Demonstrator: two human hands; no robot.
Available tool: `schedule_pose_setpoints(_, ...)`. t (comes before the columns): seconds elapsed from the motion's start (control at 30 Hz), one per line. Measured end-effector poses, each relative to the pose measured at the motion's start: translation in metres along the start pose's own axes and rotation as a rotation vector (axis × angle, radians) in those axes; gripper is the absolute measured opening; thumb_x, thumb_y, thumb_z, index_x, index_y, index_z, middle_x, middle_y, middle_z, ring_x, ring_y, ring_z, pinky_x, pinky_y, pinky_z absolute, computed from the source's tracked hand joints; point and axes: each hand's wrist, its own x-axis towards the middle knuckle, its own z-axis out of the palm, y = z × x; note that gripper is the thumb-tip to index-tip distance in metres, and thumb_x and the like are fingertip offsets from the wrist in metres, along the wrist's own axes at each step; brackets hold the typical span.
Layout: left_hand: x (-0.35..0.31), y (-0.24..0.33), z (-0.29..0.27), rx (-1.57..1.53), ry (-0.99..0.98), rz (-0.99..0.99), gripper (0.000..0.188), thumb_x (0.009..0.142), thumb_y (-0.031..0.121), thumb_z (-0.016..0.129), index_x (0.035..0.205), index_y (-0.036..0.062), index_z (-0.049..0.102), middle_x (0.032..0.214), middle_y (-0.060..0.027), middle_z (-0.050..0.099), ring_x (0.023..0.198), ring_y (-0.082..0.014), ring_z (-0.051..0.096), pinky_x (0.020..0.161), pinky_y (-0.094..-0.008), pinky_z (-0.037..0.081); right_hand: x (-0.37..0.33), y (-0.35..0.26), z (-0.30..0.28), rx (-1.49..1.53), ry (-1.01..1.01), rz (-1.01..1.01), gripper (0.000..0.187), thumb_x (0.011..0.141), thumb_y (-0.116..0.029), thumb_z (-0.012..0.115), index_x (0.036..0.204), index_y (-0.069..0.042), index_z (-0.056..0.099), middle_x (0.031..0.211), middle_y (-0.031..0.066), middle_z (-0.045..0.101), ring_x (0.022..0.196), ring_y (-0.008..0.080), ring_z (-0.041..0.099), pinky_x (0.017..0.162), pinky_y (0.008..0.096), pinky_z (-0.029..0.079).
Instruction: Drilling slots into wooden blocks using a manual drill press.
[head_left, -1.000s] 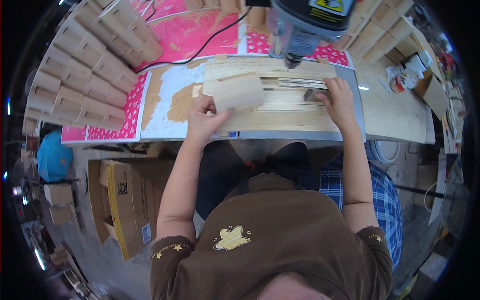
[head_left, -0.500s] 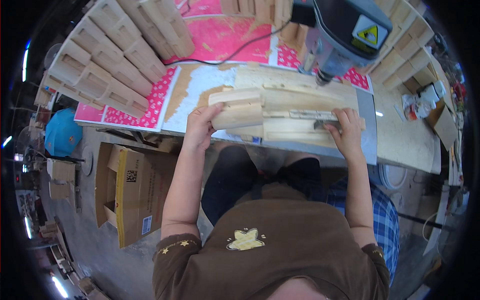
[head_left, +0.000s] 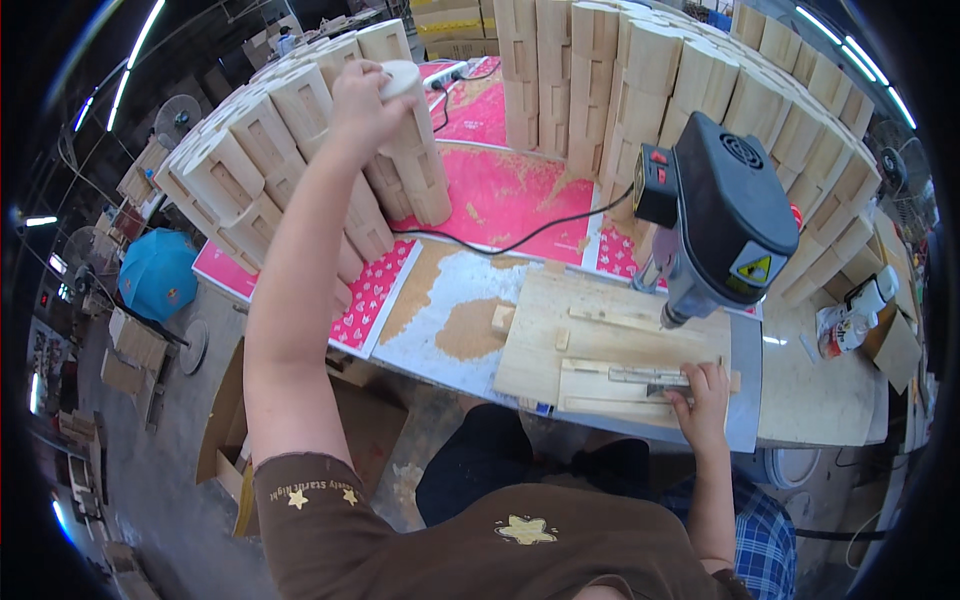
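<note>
My left hand [head_left: 368, 98] is stretched out to the far left, onto the top of a stack of pale wooden blocks. Its fingers and thumb close round the upper part of a rounded wooden block [head_left: 403, 80]. Down on the bench, my right hand [head_left: 704, 400] pinches a small dark metal piece [head_left: 657, 390] beside a silver metal strip [head_left: 635, 374]. That strip lies along a flat wooden jig [head_left: 535, 345] with thin battens fixed on it. The fingers partly hide the right end of the strip. A bench drill [head_left: 735, 210] stands behind the jig, its chuck [head_left: 675, 317] above the board.
Tall stacks of wooden blocks [head_left: 600, 90] line the back and both sides. A black cable [head_left: 520, 247] crosses the pink sheet [head_left: 515, 195], which has sawdust on it. Bottles [head_left: 870, 300] stand at the right. A cardboard box [head_left: 225, 420] sits below the bench's left edge.
My left hand has gone from the jig up to the far-left stack, and the wooden block has left the jig. The view has tilted up. My right hand stays at the metal strip.
</note>
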Motion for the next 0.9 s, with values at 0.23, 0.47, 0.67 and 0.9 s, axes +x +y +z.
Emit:
schedule_pose_setpoints(0.23,0.106,-0.036,0.026,0.170,-0.215,-0.270,0.047,0.067,0.044,0.072,0.084,-0.0007,0.070,0.094,-0.0198,0.064,0.091,-0.0275,0.062,0.080,-0.0358,0.049,0.004,-0.004,0.001,-0.034,0.003,0.070,0.043,0.060,-0.010,0.073,0.099,-0.004,0.056,0.093,0.0137,0.051,0.089,0.0325,0.048,0.079,0.0409,0.038)
schedule_pose_setpoints(0.47,0.137,-0.080,0.031,0.134,-0.231,-0.297,0.039,0.068,0.041,0.072,0.076,0.0029,0.071,0.068,-0.0127,0.065,0.063,-0.0221,0.063,0.063,-0.0335,0.048,0.006,-0.007,0.006,-0.030,0.011,0.074,0.045,0.056,-0.007,0.074,0.098,-0.005,0.055,0.093,0.0132,0.051,0.089,0.0324,0.047,0.078,0.0413,0.038)
schedule_pose_setpoints(0.67,0.124,-0.062,0.060,0.279,-0.182,-0.321,0.041,0.068,0.043,0.071,0.075,0.0022,0.070,0.071,-0.0146,0.066,0.069,-0.0241,0.065,0.066,-0.0333,0.050,0.008,-0.008,0.007,-0.027,0.017,0.099,0.046,0.055,-0.010,0.075,0.097,-0.006,0.056,0.090,0.0112,0.051,0.087,0.0303,0.046,0.078,0.0414,0.036)
schedule_pose_setpoints(0.9,0.120,-0.058,0.065,0.325,-0.339,-0.371,0.051,0.069,0.043,0.070,0.096,0.0002,0.068,0.105,-0.0190,0.062,0.100,-0.0299,0.059,0.087,-0.0361,0.047,0.002,-0.007,0.007,-0.035,0.024,0.104,0.046,0.055,-0.010,0.076,0.097,-0.006,0.056,0.089,0.0114,0.051,0.087,0.0306,0.046,0.077,0.0418,0.036)
